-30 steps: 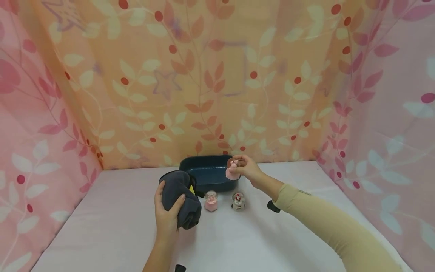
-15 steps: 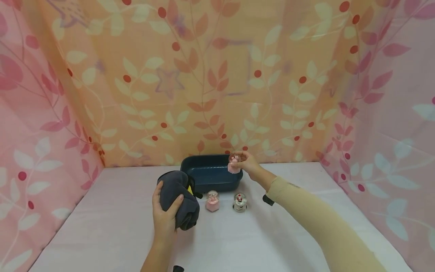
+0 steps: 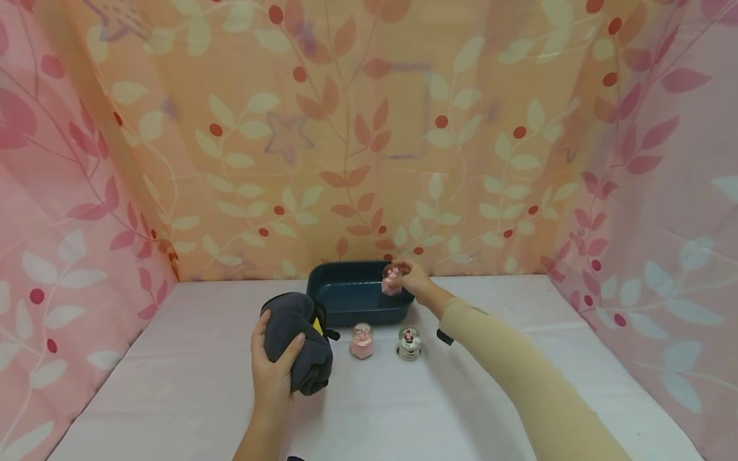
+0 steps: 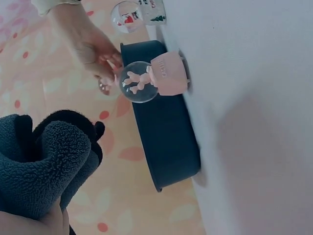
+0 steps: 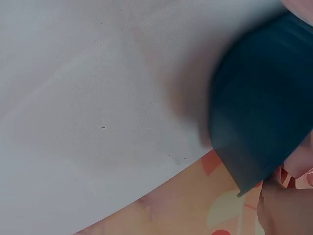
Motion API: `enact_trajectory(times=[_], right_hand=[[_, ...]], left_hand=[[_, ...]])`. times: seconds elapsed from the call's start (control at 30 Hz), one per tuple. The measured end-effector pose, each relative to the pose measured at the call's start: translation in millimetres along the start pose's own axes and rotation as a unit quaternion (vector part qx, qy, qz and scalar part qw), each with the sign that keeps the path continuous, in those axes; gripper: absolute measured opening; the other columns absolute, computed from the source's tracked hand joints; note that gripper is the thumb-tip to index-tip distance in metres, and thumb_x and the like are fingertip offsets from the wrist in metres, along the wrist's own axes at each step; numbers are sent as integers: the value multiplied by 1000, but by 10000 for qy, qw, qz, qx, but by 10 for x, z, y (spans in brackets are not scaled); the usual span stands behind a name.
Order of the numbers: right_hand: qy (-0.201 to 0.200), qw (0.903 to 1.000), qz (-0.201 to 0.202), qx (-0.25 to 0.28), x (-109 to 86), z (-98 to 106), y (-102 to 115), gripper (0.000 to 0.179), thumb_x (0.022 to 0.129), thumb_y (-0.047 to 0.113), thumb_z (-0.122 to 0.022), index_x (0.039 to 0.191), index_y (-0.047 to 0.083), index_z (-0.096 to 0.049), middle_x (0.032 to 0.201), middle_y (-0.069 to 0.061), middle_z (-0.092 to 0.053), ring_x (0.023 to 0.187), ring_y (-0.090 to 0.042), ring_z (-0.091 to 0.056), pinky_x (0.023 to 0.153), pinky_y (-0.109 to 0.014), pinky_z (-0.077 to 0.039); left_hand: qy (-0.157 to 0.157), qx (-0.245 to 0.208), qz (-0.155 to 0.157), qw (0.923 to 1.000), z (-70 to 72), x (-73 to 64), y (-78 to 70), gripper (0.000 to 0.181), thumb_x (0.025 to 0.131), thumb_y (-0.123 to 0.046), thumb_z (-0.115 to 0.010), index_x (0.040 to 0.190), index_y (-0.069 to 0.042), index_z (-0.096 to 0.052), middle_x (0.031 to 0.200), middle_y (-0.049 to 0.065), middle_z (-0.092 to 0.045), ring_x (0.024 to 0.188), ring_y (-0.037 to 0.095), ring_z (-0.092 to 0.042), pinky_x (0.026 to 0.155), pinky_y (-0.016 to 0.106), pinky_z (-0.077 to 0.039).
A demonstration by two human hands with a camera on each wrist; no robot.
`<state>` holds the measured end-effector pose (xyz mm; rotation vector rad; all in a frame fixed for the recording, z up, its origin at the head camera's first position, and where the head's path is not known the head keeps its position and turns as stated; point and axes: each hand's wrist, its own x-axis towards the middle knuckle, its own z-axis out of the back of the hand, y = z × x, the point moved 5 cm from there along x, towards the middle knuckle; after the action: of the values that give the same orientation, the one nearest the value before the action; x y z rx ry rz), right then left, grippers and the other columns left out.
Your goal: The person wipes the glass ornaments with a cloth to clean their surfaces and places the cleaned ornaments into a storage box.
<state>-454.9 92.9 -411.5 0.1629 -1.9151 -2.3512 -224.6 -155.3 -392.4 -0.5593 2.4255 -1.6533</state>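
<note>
My left hand (image 3: 273, 368) grips a dark grey fleece bundle (image 3: 295, 339) with black straps and a yellow patch, held above the table left of centre. In the left wrist view its fluffy fabric (image 4: 63, 156) is folded over. Fingers and thumb of my right hand (image 3: 419, 285) pinch a pink snow globe (image 3: 391, 282) over the right end of a dark blue rectangular dish (image 3: 357, 316). Only part of that hand (image 5: 286, 205) shows in the right wrist view, beyond the dish wall (image 5: 259, 107).
In front of the dish stand another pink snow globe (image 3: 362, 342) and a snow globe with a red-and-white figure (image 3: 409, 344). A white cloth covers the table (image 3: 190, 358). Patterned curtains (image 3: 230, 192) hang behind and at both sides.
My right hand has carried the pink snow globe from the dish's right front corner to over its inside. My left hand has drifted slightly left with the fleece bundle.
</note>
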Motion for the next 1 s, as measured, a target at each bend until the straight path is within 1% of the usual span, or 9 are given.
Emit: enact_trajectory(times=[0.2, 0.33, 0.5, 0.63, 0.7, 0.83, 0.93, 0.97, 1.0], right_hand=[[-82, 9998, 52, -156, 49, -93, -23, 46, 80, -13, -69, 120, -6, -48, 114, -23, -59, 100, -27, -54, 85, -34, -50], [-214, 9994, -77, -264, 97, -139, -58, 44, 78, -15, -70, 114, -3, -49, 109, -20, -58, 96, -25, -53, 73, -28, -51], [-342, 9990, -193, -231, 155, -192, -113, 45, 77, -19, -68, 114, -3, -49, 108, -21, -54, 91, -25, -52, 60, -25, -48], [-397, 9984, -304, -262, 202, -246, -155, 45, 76, -19, -67, 115, -4, -48, 112, -23, -53, 88, -25, -53, 60, -29, -50], [-418, 9981, -323, -315, 212, -249, -173, 42, 75, -20, -66, 110, -2, -50, 106, -19, -55, 84, -22, -54, 60, -29, -51], [-507, 9955, -539, -591, 308, -241, -246, 47, 68, -22, -68, 107, -1, -50, 102, -18, -55, 87, -26, -55, 64, -37, -53], [-475, 9929, -597, -913, 475, -241, -371, 57, 62, -24, -72, 110, -5, -48, 105, -20, -52, 93, -30, -53, 67, -41, -52], [-441, 9938, -366, -957, 589, -227, -478, 59, 59, -22, -75, 107, -3, -47, 102, -18, -52, 90, -28, -52, 64, -39, -52], [-430, 9931, -363, -1032, 637, -222, -513, 61, 57, -22, -75, 108, -3, -46, 102, -18, -52, 90, -28, -52, 64, -39, -51]], left_hand=[[-62, -109, 149, 9998, 29, 2, 17, 72, 92, -1, -62, 150, -21, -25, 151, 8, -23, 113, 16, -51, 81, 23, -53], [-101, -191, 239, 9995, 50, 4, 25, 72, 92, 0, -62, 150, -23, -25, 151, 6, -22, 116, 17, -49, 82, 23, -52], [-145, -229, 214, 9994, 68, 4, 31, 73, 92, 2, -61, 150, -22, -25, 152, 5, -22, 121, 18, -45, 84, 22, -51], [-157, -173, 183, 9996, 84, 3, 36, 72, 92, 2, -61, 149, -22, -24, 151, 5, -22, 121, 18, -45, 85, 22, -51], [-140, -140, 202, 9996, 88, 6, 46, 72, 92, 1, -61, 150, -22, -24, 152, 6, -22, 121, 18, -45, 85, 23, -51], [-116, -131, 249, 9995, 91, 16, 63, 73, 93, -1, -62, 150, -22, -22, 153, 6, -21, 121, 18, -46, 85, 23, -51], [-180, -164, 276, 9993, 97, 19, 64, 73, 92, -1, -63, 150, -23, -23, 153, 7, -20, 119, 17, -47, 85, 23, -51], [-194, -177, 271, 9993, 95, 20, 66, 73, 92, 0, -62, 150, -23, -23, 152, 6, -21, 119, 17, -47, 84, 23, -52], [-198, -192, 258, 9993, 93, 23, 67, 73, 92, 0, -62, 149, -22, -23, 152, 7, -21, 119, 17, -47, 85, 23, -52]])
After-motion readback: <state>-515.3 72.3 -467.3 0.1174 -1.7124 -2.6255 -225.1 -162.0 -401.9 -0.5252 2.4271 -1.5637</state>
